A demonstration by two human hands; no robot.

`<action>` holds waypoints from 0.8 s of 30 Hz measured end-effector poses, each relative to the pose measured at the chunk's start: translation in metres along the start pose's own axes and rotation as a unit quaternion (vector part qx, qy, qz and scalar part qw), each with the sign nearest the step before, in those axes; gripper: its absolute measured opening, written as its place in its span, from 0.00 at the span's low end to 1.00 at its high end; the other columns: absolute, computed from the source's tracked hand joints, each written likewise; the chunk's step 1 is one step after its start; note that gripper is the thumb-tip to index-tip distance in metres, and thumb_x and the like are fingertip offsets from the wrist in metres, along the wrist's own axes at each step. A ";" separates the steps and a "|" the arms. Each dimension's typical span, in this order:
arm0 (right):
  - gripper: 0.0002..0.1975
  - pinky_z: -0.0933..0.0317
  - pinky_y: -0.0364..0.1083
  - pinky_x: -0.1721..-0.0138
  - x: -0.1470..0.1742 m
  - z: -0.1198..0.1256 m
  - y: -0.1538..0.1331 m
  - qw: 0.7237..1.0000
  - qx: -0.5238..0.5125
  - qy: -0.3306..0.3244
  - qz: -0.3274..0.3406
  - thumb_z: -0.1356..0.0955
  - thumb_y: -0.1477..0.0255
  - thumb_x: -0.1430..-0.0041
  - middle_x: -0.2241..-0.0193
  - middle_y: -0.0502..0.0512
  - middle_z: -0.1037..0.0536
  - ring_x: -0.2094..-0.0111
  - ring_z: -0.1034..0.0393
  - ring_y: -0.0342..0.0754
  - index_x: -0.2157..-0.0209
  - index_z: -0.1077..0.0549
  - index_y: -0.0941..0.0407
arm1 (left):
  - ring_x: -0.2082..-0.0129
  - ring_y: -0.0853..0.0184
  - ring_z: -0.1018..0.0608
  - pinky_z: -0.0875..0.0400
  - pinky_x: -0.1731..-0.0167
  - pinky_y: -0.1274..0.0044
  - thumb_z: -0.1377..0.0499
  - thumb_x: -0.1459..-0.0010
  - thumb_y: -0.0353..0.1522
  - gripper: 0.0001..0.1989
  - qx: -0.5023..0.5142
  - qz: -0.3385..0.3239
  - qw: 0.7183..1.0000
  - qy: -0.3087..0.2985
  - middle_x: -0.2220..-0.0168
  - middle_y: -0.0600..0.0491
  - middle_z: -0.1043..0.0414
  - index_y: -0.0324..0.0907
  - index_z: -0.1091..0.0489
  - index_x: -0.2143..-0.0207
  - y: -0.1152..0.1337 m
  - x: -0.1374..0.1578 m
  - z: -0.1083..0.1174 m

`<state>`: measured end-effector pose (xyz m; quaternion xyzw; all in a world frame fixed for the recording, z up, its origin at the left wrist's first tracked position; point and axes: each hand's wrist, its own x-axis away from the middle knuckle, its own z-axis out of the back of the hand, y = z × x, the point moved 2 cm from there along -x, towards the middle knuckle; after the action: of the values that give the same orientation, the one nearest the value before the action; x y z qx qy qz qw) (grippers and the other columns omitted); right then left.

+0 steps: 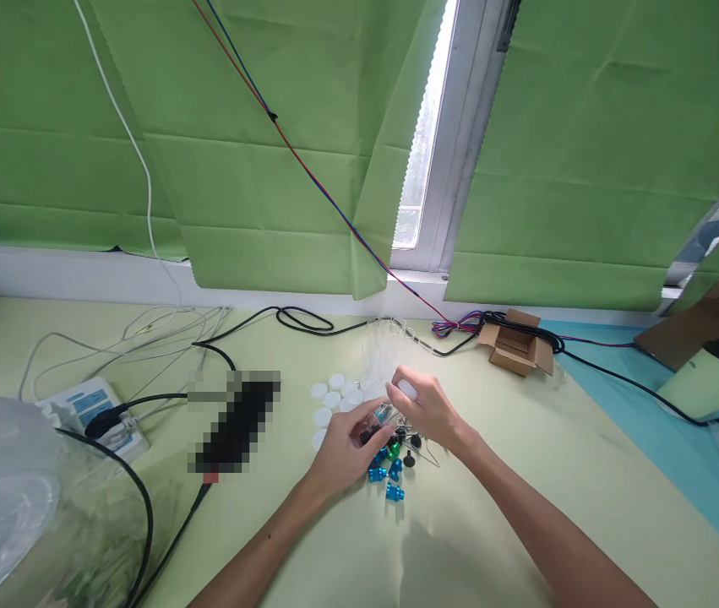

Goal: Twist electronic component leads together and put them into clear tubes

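Several Things Only Partly Seen

The left hand (347, 446) partly hides a clear container (385, 415); the right hand (423, 407) covers part of a white cap (407, 389). Pixelation obscures a dark object (236, 428). The left edge crops a plastic bag (1, 490), the right edge a green tumbler (705, 387).

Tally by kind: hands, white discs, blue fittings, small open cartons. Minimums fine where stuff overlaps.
Left hand, right hand: 2
White discs: at least 6
Blue fittings: at least 3
Small open carton: 1
Total: at least 12
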<state>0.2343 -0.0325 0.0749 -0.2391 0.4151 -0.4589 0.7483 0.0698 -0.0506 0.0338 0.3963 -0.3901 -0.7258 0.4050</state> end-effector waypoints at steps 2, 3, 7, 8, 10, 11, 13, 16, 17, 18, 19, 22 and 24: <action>0.10 0.52 0.41 0.77 0.000 0.000 0.000 1.000 0.006 0.000 0.000 0.39 0.68 0.39 0.81 0.43 0.43 0.79 0.51 0.41 0.74 0.39 0.54 | 0.74 0.69 0.35 0.39 0.72 0.78 0.42 0.39 0.42 0.22 -0.013 -0.008 1.000 0.000 0.75 0.56 0.35 0.41 0.29 0.46 0.001 0.000 0.000; 0.10 0.52 0.41 0.77 0.000 -0.001 0.000 1.000 0.007 -0.002 0.000 0.39 0.68 0.39 0.81 0.44 0.43 0.79 0.50 0.41 0.74 0.39 0.54 | 0.75 0.69 0.36 0.39 0.73 0.78 0.43 0.39 0.42 0.22 -0.020 -0.012 1.000 0.002 0.75 0.56 0.35 0.41 0.29 0.46 0.002 0.000 0.000; 0.10 0.52 0.41 0.77 0.001 -0.002 0.002 1.000 0.009 -0.002 -0.008 0.39 0.67 0.39 0.81 0.44 0.43 0.80 0.50 0.41 0.74 0.39 0.54 | 0.76 0.69 0.34 0.38 0.74 0.78 0.43 0.40 0.42 0.23 -0.032 -0.029 0.999 0.013 0.75 0.55 0.32 0.41 0.28 0.46 0.005 0.001 0.001; 0.10 0.52 0.41 0.77 0.001 -0.002 0.002 1.000 0.009 0.000 -0.009 0.40 0.66 0.39 0.81 0.44 0.43 0.80 0.51 0.41 0.74 0.39 0.54 | 0.76 0.69 0.34 0.38 0.74 0.78 0.43 0.40 0.42 0.23 -0.036 -0.032 0.999 0.015 0.75 0.55 0.31 0.41 0.28 0.46 0.005 0.001 0.001; 0.10 0.52 0.41 0.77 0.001 -0.003 0.003 1.000 0.010 0.003 -0.009 0.40 0.66 0.38 0.82 0.43 0.44 0.80 0.51 0.41 0.74 0.40 0.54 | 0.76 0.69 0.34 0.38 0.75 0.78 0.43 0.39 0.42 0.22 -0.049 -0.033 0.998 0.013 0.75 0.55 0.31 0.41 0.28 0.46 0.005 0.001 0.001; 0.11 0.52 0.41 0.77 0.001 -0.004 0.004 1.000 0.010 0.005 -0.008 0.40 0.66 0.38 0.82 0.43 0.45 0.80 0.52 0.41 0.73 0.40 0.54 | 0.76 0.70 0.34 0.39 0.75 0.78 0.43 0.39 0.42 0.22 -0.056 -0.031 0.998 0.011 0.75 0.55 0.31 0.41 0.28 0.46 0.004 0.001 0.001; 0.11 0.52 0.41 0.77 0.000 -0.004 0.004 1.000 0.009 0.007 -0.006 0.41 0.66 0.38 0.82 0.43 0.45 0.80 0.53 0.41 0.74 0.40 0.54 | 0.76 0.70 0.35 0.39 0.74 0.78 0.44 0.39 0.41 0.22 -0.068 -0.027 0.997 0.006 0.75 0.56 0.31 0.42 0.29 0.46 0.003 0.001 0.001; 0.11 0.53 0.41 0.77 0.000 -0.005 0.005 1.000 0.009 0.005 -0.006 0.41 0.66 0.37 0.83 0.43 0.46 0.81 0.53 0.41 0.73 0.41 0.54 | 0.76 0.70 0.36 0.40 0.74 0.78 0.44 0.38 0.42 0.22 -0.076 -0.022 0.997 0.000 0.75 0.56 0.32 0.42 0.30 0.45 0.001 0.001 0.001; 0.11 0.53 0.41 0.77 0.000 -0.005 0.005 1.000 0.009 0.004 -0.007 0.41 0.66 0.37 0.83 0.43 0.46 0.81 0.53 0.41 0.73 0.41 0.54 | 0.76 0.70 0.36 0.40 0.74 0.78 0.45 0.38 0.42 0.22 -0.077 -0.021 0.997 -0.001 0.75 0.56 0.32 0.42 0.30 0.45 0.001 0.001 0.000; 0.11 0.53 0.41 0.77 0.000 -0.005 0.005 1.000 0.010 0.002 -0.008 0.41 0.66 0.37 0.83 0.43 0.45 0.81 0.53 0.41 0.73 0.41 0.54 | 0.77 0.70 0.36 0.40 0.74 0.78 0.45 0.37 0.42 0.22 -0.078 -0.020 0.997 -0.003 0.75 0.57 0.33 0.42 0.31 0.45 0.002 0.001 0.000; 0.11 0.53 0.41 0.77 0.000 -0.005 0.006 1.000 0.011 0.000 -0.008 0.41 0.66 0.37 0.83 0.43 0.45 0.81 0.53 0.41 0.73 0.41 0.54 | 0.77 0.70 0.37 0.41 0.74 0.78 0.45 0.37 0.42 0.22 -0.079 -0.020 0.997 -0.005 0.75 0.57 0.33 0.42 0.31 0.45 0.002 0.001 0.000; 0.11 0.52 0.41 0.77 0.000 -0.005 0.006 1.000 0.017 0.000 -0.007 0.41 0.67 0.37 0.83 0.43 0.44 0.80 0.51 0.41 0.73 0.41 0.54 | 0.77 0.70 0.36 0.41 0.74 0.78 0.46 0.37 0.42 0.22 -0.082 -0.023 0.996 -0.007 0.76 0.57 0.33 0.41 0.31 0.45 0.004 0.001 0.001; 0.11 0.52 0.41 0.76 0.000 -0.004 0.006 1.000 0.021 -0.001 -0.005 0.41 0.67 0.37 0.82 0.43 0.44 0.80 0.50 0.41 0.74 0.41 0.54 | 0.77 0.70 0.37 0.42 0.75 0.78 0.46 0.37 0.42 0.22 -0.085 -0.024 0.996 -0.008 0.76 0.57 0.34 0.42 0.31 0.45 0.004 0.001 0.001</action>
<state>0.2337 -0.0294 0.0680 -0.2254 0.4034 -0.4712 0.7513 0.0700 -0.0527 0.0377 0.3641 -0.3208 -0.7690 0.4161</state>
